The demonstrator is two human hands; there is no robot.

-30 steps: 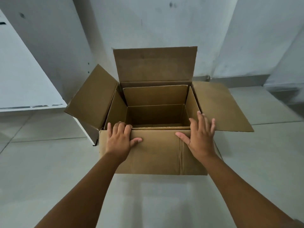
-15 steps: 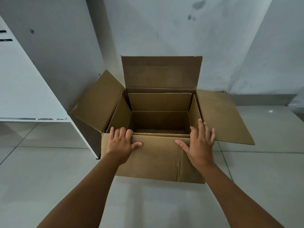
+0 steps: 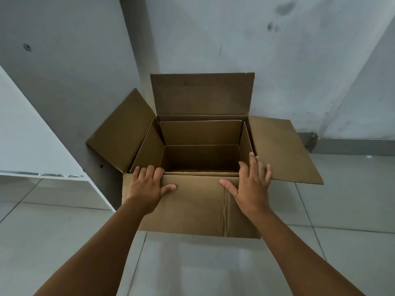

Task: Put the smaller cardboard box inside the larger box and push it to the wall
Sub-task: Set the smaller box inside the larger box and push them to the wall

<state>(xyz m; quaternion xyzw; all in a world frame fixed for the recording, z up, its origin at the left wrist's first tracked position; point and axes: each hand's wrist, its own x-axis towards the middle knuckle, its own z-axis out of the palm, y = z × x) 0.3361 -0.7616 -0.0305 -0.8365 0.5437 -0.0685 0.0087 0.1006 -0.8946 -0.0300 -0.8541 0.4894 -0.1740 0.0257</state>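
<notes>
- With both palms spread flat against the near flap of the larger brown corrugated cardboard box (image 3: 192,201), I am pressing rather than gripping: my left hand (image 3: 147,184) lies open with fingers over the flap's top edge, and my right hand (image 3: 252,186) lies open just beyond the flap's vertical crease, fingertips reaching past the rim.
- Just beyond my fingertips, the smaller brown cardboard box (image 3: 201,133) sits nested inside the larger one, its own flaps standing up, so the first part of the task looks done.
- Beyond that, the tall far flap stands against the grey painted wall (image 3: 235,39); I cannot tell whether the base touches it yet.
- Empty cardboard like this should be light and slide easily on the pale tiled floor (image 3: 342,242) under my wrists, yet the flap I press on is thin and will likely fold inward.
- Pushing low, near the box's bottom corners outside each hand, would probably carry the force better and keep it from skewing toward the white cabinet panel (image 3: 32,146) off my left.
</notes>
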